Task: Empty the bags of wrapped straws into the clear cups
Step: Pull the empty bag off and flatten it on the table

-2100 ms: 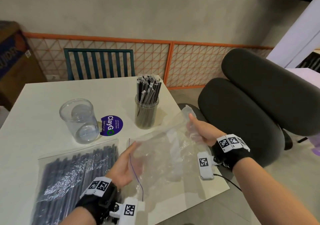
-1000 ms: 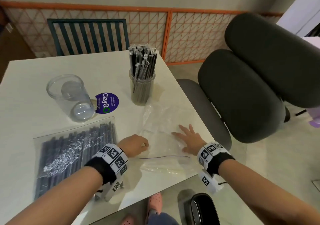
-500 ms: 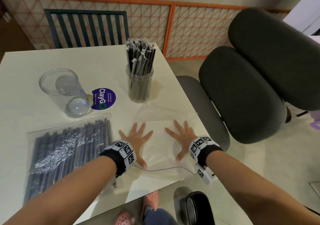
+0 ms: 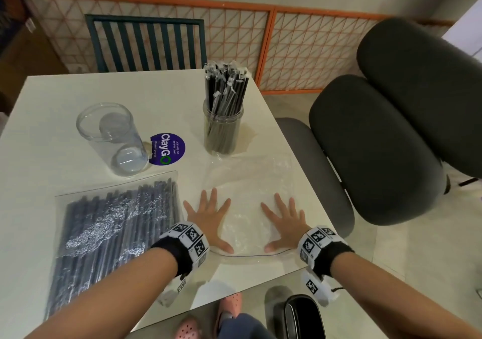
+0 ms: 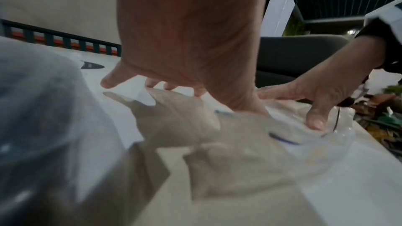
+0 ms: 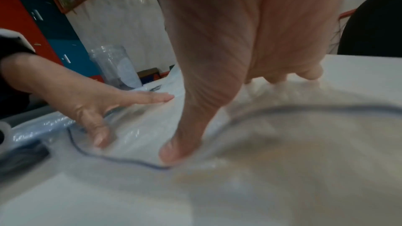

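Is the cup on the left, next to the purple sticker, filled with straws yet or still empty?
Empty. The left clear cup shows only its bare bottom, while the full bag of straws lies unopened beside it.

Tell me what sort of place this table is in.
Probably a café or casual eatery. A cup of wrapped straws stands on the table, a round sticker asks people to clean up after themselves, and an orange mesh railing runs behind the chairs.

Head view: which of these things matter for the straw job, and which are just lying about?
Job:
full bag of straws
empty bag, flat under left hand and right hand
empty cup
cup of straws

Lying about:
purple sticker
green chair
grey chair
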Demonstrator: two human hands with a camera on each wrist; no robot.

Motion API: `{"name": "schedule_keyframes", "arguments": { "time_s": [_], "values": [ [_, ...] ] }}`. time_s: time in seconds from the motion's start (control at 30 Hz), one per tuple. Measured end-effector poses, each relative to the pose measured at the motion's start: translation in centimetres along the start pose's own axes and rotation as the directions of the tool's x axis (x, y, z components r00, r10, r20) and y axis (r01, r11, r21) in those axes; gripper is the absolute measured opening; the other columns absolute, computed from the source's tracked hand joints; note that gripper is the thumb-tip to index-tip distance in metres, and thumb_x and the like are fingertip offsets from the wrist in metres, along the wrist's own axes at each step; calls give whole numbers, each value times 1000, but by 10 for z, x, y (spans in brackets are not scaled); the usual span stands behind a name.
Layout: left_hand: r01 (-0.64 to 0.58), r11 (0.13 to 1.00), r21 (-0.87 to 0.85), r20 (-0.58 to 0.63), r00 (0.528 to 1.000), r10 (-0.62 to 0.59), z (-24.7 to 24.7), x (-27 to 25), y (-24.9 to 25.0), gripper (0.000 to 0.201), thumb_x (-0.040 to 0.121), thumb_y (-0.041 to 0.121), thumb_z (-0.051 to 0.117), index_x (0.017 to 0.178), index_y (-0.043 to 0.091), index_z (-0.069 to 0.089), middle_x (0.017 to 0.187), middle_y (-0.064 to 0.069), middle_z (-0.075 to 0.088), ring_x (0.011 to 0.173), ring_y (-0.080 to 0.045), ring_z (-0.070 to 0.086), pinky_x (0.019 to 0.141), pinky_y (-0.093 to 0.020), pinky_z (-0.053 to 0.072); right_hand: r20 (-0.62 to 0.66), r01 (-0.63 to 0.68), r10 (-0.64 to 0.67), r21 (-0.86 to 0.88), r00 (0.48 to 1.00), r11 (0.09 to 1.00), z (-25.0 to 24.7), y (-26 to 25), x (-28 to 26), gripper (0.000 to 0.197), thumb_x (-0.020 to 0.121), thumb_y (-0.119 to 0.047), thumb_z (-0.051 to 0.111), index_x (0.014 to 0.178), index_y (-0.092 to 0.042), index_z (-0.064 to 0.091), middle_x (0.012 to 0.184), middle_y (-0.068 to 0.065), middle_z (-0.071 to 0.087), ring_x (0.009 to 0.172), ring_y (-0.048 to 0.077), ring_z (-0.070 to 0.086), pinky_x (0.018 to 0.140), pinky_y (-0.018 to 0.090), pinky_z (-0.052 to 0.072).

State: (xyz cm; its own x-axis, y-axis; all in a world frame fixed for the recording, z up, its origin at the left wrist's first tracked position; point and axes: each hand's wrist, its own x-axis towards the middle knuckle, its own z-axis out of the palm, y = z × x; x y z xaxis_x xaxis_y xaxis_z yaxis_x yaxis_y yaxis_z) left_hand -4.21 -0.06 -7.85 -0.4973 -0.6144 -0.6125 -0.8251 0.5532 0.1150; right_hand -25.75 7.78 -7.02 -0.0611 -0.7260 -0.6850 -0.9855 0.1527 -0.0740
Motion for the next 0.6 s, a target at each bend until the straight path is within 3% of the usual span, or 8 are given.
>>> {"name": "schedule_keyframes", "arguments": {
  "time_s": [0.13, 0.2, 0.27, 0.33, 0.4, 0.43, 0.53, 0.6],
  "values": [
    [-33, 987, -160, -87, 996, 19, -20, -16, 1, 114, 65, 78, 54, 149, 30, -7, 159, -5, -13, 145, -29, -15, 110, -65, 1, 3, -36, 36, -39, 999, 999, -31, -14, -10, 104, 75, -56, 65, 148, -37, -7, 159, 4, -16, 144, 40, -14, 113, 63, 2],
    [-66, 951, -303, -231, 973, -6, -33, -34, -8, 99, 74, 73, 50, 150, 30, 3, 159, 1, -2, 145, -24, -9, 113, -58, 7, -166, 35, -38, -22, 985, 999, -55, -39, -17, 92, 81, -53, 60, 149, -33, 3, 156, 9, 17, 143, 35, 18, 110, 56, 22],
    [-48, 907, -419, -366, 923, -120, -39, -54, -28, 84, 81, 67, 46, 149, 30, 13, 158, 3, 8, 144, -22, -1, 113, -54, 12, -359, 200, -162, 70, 919, 977, -71, -71, -19, 74, 87, -44, 58, 147, -26, 19, 134, 11, 51, 120, 29, 51, 97, 41, 42],
    [33, 858, -513, -430, 855, -290, -32, -72, -61, 74, 84, 62, 46, 147, 30, 22, 155, 1, 16, 143, -24, 7, 112, -56, 15, -359, 342, -221, 319, 907, 884, -76, -108, -17, 59, 88, -34, 60, 140, -21, 34, 109, 10, 65, 95, 28, 65, 82, 33, 48],
    [170, 772, -612, -377, 796, -474, -12, -89, -102, 72, 84, 61, 47, 145, 27, 28, 155, -3, 19, 143, -26, 11, 111, -60, 16, -245, 335, -238, 534, 940, 776, -70, -144, -9, 59, 88, -32, 62, 138, -18, 36, 98, 8, 63, 80, 24, 65, 70, 30, 51],
    [250, 723, -644, -332, 760, -559, 2, -97, -123, 73, 84, 62, 47, 144, 25, 29, 155, -6, 20, 143, -28, 13, 110, -62, 17, -209, 312, -232, 595, 950, 741, -65, -162, -3, 63, 87, -33, 62, 141, -16, 33, 102, 9, 61, 81, 23, 63, 70, 30, 52],
    [442, 536, -720, -232, 574, -785, 37, -122, -160, 78, 83, 59, 51, 142, 14, 30, 150, -15, 27, 137, -34, 24, 104, -60, 27, -205, 223, -126, 571, 971, 790, -43, -202, 20, 85, 85, -42, 63, 148, -9, 16, 142, 19, 40, 121, 28, 49, 101, 40, 41],
    [488, 377, -787, -132, 463, -876, 51, -132, -167, 80, 84, 54, 55, 142, 7, 26, 145, -20, 31, 131, -39, 31, 101, -59, 32, -211, 151, -41, 536, 977, 831, -33, -221, 27, 96, 83, -46, 64, 149, -5, 7, 152, 21, 23, 139, 33, 29, 111, 40, 30]
  ]
}}
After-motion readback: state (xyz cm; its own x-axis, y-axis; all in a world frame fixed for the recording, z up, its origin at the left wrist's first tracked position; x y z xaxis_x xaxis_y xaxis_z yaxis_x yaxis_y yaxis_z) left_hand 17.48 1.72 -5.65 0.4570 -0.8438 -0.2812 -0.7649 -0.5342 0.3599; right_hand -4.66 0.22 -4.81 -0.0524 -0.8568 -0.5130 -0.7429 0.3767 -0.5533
